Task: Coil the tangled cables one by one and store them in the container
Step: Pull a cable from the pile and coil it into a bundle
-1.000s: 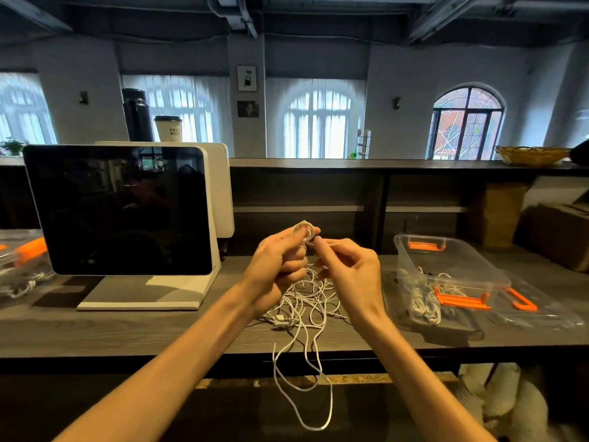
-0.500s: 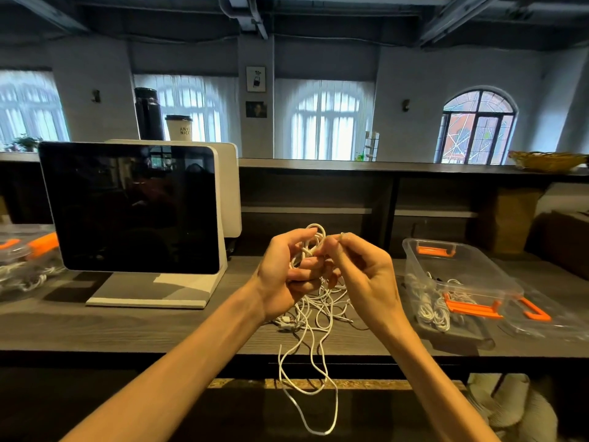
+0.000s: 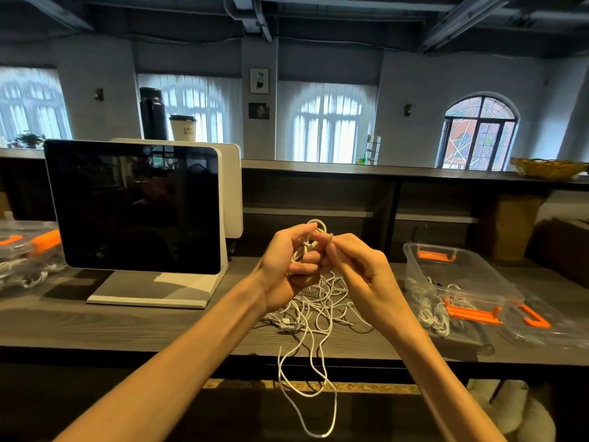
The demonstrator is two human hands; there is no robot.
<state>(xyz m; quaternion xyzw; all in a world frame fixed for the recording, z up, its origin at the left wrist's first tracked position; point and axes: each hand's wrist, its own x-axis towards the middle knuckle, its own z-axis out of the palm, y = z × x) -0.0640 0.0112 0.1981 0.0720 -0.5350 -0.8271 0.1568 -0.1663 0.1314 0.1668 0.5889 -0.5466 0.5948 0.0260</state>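
Your left hand grips a small started coil of white cable above the desk, and your right hand pinches its strand beside it. The cable looks light, limp and springy, so hold the loops tight and feed from near the coil. Its slack trails into the tangled pile and over the edge. The clear container sits right, some coils inside. A dark monitor stands left; arched windows behind.

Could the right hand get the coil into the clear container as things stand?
Probably yes: the clear container sits open beside the right hand, its lid off, though the white cable trails long.
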